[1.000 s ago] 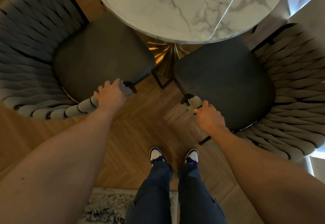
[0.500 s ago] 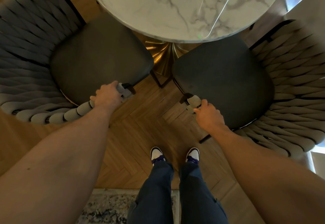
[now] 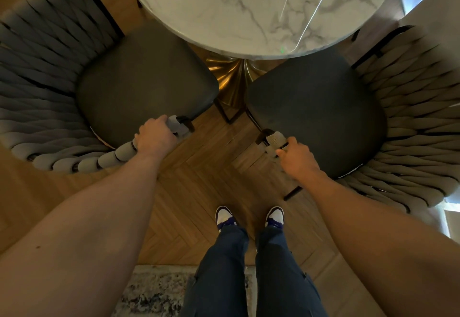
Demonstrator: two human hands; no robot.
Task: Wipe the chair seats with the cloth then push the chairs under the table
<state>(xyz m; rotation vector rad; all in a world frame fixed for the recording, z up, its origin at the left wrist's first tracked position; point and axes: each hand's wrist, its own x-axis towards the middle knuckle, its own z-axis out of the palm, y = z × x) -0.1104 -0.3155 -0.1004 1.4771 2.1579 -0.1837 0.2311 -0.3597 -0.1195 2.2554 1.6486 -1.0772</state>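
**Two chairs gripped at their arm ends, seats partly under the round worktop**

The left chair [image 3: 49,73] curves round the left side of the view, its grey woven back wrapping a dark seat [image 3: 146,87]. The far corner of that seat lies under the rim of the marble worktop [image 3: 258,13]; the rest stands out over the floor. The left hand [image 3: 155,137] is curled over the near end of the woven arm, just behind its last grey wrap and the black frame tip, fingers clamped round the arm.

Between the two chairs a wedge of herringbone wood floor [image 3: 199,167] lies open, narrowing toward the gold pedestal [image 3: 231,78] under the worktop. Thin black chair legs reach into this gap near the pedestal, and the two seats' inner corners stand near each other without touching. The person's two shoes [image 3: 225,217] stand in the wide end of the wedge, with a patterned rug [image 3: 154,291] edge behind them.

The right hand [image 3: 297,158] grips the near end of the right chair's [image 3: 410,122] woven arm, thumb and fingers closed on it beside a pale knitted wrap. This chair's dark seat [image 3: 313,110] also has its far edge tucked beneath the worktop rim, and its beige-grey woven back fans out to the right edge of the view.
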